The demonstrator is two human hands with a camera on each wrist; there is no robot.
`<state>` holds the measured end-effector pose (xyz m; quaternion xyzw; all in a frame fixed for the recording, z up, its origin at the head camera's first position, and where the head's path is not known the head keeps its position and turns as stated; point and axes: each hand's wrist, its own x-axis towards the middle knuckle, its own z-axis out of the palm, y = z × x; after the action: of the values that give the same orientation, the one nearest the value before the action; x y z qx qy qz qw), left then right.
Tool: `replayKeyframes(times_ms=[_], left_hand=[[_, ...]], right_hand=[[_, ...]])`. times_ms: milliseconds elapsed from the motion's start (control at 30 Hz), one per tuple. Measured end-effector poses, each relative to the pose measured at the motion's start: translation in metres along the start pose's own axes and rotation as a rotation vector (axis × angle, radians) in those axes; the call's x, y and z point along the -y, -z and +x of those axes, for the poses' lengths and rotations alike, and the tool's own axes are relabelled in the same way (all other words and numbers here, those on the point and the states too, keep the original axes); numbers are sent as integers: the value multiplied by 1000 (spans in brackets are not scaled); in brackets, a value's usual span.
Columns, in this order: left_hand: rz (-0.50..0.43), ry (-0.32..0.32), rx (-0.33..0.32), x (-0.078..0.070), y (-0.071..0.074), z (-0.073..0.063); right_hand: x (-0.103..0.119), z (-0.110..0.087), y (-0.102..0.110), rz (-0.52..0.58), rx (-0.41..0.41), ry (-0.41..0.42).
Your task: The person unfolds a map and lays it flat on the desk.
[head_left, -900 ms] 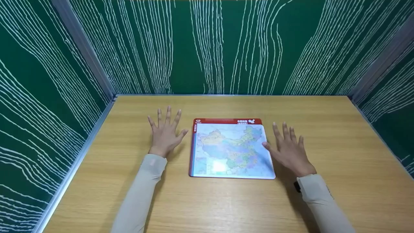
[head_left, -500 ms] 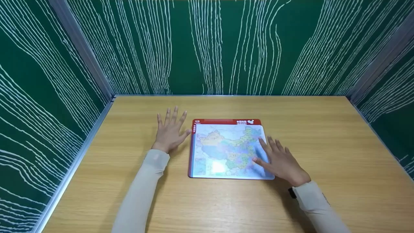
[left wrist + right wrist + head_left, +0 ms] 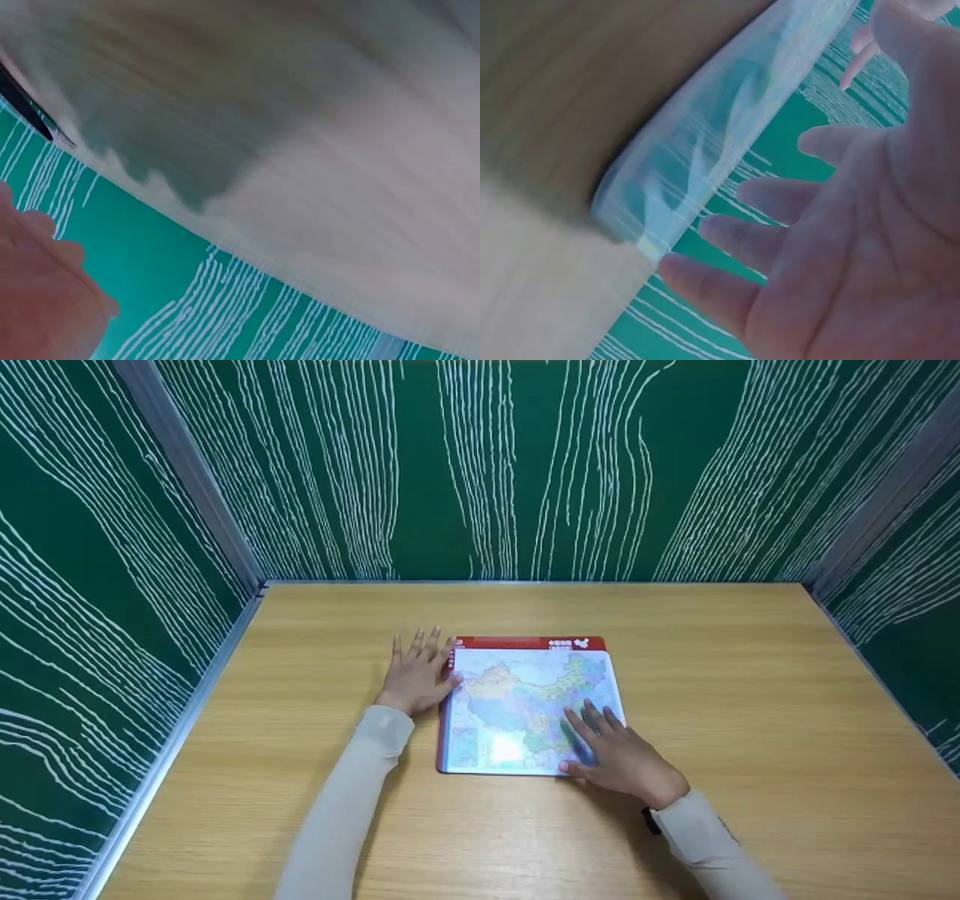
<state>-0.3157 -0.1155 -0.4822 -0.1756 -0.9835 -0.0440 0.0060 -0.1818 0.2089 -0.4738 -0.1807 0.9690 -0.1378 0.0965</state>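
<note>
A flat, square map board (image 3: 517, 690) with a red top border lies on the wooden table, its glossy face showing a coloured map. My left hand (image 3: 418, 681) is spread at its upper left corner, thumb and forefinger overlapping the left edge. Over the lower right corner reaches my right hand (image 3: 628, 761), fingers straight and parted, hiding that corner. In the right wrist view, the open palm of the right hand (image 3: 855, 240) shows beside the shiny map board (image 3: 697, 142). Only part of the left hand (image 3: 49, 289) appears in the left wrist view.
The wooden table (image 3: 300, 660) runs back to green walls (image 3: 465, 472) patterned with white wavy lines. Metal posts (image 3: 191, 472) stand at the corners. Bright lamp glare lies on the lower left part of the map. Both forearms wear pale sleeves (image 3: 330, 817).
My left hand has moved right to the board's left edge. My right hand has moved left and toward me, over the lower right corner. The board stays in place.
</note>
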Motion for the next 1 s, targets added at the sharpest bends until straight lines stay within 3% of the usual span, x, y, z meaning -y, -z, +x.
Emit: replayKeyframes(times_ms=[567, 1000], left_hand=[[31, -53, 208, -15, 0, 0], [-11, -29, 280, -14, -3, -2]], right_hand=[[8, 4, -4, 42, 114, 6], [3, 9, -1, 103, 158, -3]])
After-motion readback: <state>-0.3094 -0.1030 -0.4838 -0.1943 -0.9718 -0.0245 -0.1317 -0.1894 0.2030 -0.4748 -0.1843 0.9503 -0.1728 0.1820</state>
